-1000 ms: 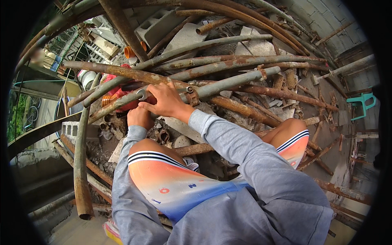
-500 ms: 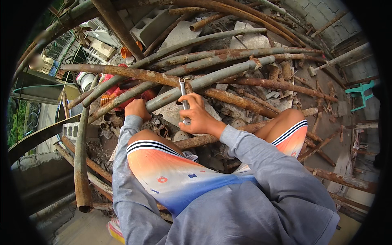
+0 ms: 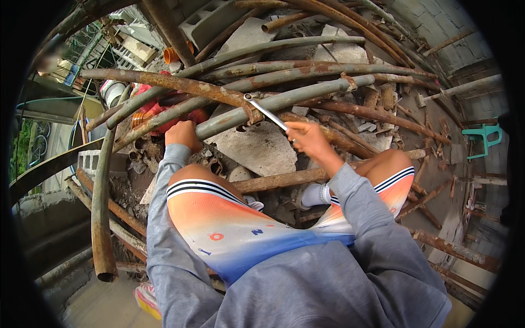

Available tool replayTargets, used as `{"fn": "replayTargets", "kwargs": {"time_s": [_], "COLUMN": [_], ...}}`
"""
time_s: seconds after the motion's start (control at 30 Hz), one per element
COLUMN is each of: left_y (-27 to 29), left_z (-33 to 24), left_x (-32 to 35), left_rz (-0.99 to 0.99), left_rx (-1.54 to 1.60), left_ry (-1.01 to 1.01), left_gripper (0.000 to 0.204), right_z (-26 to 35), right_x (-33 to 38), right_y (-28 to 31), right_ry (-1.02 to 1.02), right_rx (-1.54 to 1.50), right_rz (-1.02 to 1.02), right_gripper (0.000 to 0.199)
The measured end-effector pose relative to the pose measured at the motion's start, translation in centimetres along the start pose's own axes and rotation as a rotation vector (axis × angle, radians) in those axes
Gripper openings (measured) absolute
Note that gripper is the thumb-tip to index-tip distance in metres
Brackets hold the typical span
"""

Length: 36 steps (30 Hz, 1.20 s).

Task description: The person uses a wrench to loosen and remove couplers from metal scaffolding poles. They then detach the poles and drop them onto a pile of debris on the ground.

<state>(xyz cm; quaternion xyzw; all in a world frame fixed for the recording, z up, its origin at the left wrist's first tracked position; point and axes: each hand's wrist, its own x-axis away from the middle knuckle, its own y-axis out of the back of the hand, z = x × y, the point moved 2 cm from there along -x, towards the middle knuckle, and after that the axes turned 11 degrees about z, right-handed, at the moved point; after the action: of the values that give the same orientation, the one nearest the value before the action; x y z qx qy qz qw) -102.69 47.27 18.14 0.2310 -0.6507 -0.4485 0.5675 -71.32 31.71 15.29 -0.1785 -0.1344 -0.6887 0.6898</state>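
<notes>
My right hand (image 3: 310,141) is closed around the lower end of a silver combination wrench (image 3: 268,115). The wrench slants up and left, its ring end at a rusty clamp (image 3: 253,113) where a rusty pipe (image 3: 164,80) meets a grey pipe (image 3: 311,94). Whether the ring sits fully on a bolt is too small to tell. Beside the near end of the grey pipe, my left hand (image 3: 184,136) is closed on a metal pipe, its fingertips hidden underneath. Red material (image 3: 194,116) shows behind that hand.
Several grey and rusty pipes (image 3: 273,66) lie crossed ahead among broken concrete slabs (image 3: 257,147). Another rusty pipe (image 3: 281,181) runs in front of my legs. A long pipe (image 3: 101,218) stands at the left. A green plastic stool (image 3: 484,138) is at the far right.
The wrench has swung from nearly upright to a slant, its lower end moving right. My right hand has moved right with it. My left hand stays by the pipe end.
</notes>
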Motion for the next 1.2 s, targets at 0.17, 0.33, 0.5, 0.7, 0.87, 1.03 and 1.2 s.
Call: {"fn": "replayTargets", "kwargs": {"time_s": [0.17, 0.33, 0.5, 0.7, 0.87, 1.03, 1.2], "left_y": [0.3, 0.5, 0.7, 0.7, -2.7, 1.0, 0.7], "left_z": [-1.2, -0.6, -1.0, -0.7, 2.0, -1.8, -0.5], "left_x": [-0.4, 0.1, -0.2, 0.3, -1.9, -0.4, 0.1], "left_rz": [-0.009, 0.029, 0.036, 0.038, -0.089, 0.007, -0.023], "left_rx": [0.008, -0.002, -0.005, -0.052, 0.07, -0.051, -0.025], "left_ry": [-0.014, 0.009, 0.02, 0.013, -0.056, -0.027, 0.02], "left_gripper": [0.033, 0.035, 0.038, 0.031, 0.031, 0.035, 0.038], "right_z": [0.0, 6.5, 7.4, 13.3, 5.6, 3.1, 1.6], "right_x": [-8.9, -21.7, -29.7, -23.2, -8.5, -0.8, 2.1], "right_y": [10.2, 7.2, 1.1, -18.9, -19.7, -9.5, -11.2], "right_ry": [0.026, 0.014, 0.095, 0.319, 0.755, 0.925, 0.713], "right_rx": [0.067, 0.248, 0.431, 0.904, 1.058, 1.119, 0.901], "right_rz": [-0.214, -0.379, -0.689, 0.043, 0.351, 0.258, -0.004], "right_gripper": [0.026, 0.058, 0.047, 0.064, 0.034, 0.027, 0.02]}}
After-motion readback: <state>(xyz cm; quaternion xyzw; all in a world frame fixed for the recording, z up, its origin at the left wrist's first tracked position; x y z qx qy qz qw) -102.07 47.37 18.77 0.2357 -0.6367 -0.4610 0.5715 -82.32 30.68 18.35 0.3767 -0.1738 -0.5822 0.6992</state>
